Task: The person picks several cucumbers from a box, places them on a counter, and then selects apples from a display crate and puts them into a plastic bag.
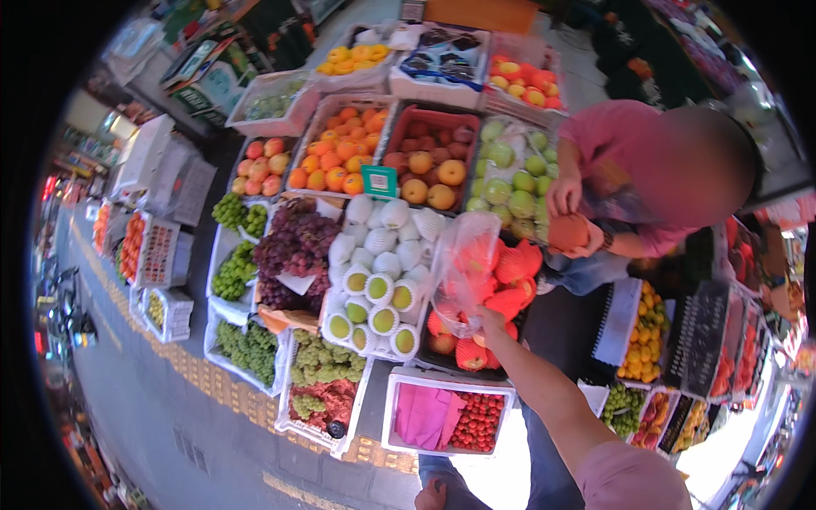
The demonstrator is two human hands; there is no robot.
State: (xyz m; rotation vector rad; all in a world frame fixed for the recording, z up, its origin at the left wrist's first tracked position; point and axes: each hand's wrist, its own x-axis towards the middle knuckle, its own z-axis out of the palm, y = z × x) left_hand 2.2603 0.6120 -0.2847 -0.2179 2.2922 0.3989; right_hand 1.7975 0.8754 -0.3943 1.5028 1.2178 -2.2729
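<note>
My right hand (489,324) reaches in from the lower right and grips the lower part of a transparent plastic bag (464,255). The bag hangs over a crate of fruit in red foam nets and wrappers (510,280); whether anything is inside it I cannot tell. At the bottom edge, my left hand (431,496) rests by my thigh, partly cut off, its fingers too small to read. Left of the bag is a box of green fruit in white foam nets (382,296). Below stands a white foam box (390,440) with cherry tomatoes (477,417) and pink sheets.
Across the crates a person (612,153) in a pink shirt holds a round brown object (568,233). Dark red grapes (296,248), oranges (347,146) and green apples (523,185) fill neighbouring crates. A green sign with a printed code (378,182) stands among them. Yellow fruit (641,338) lies right.
</note>
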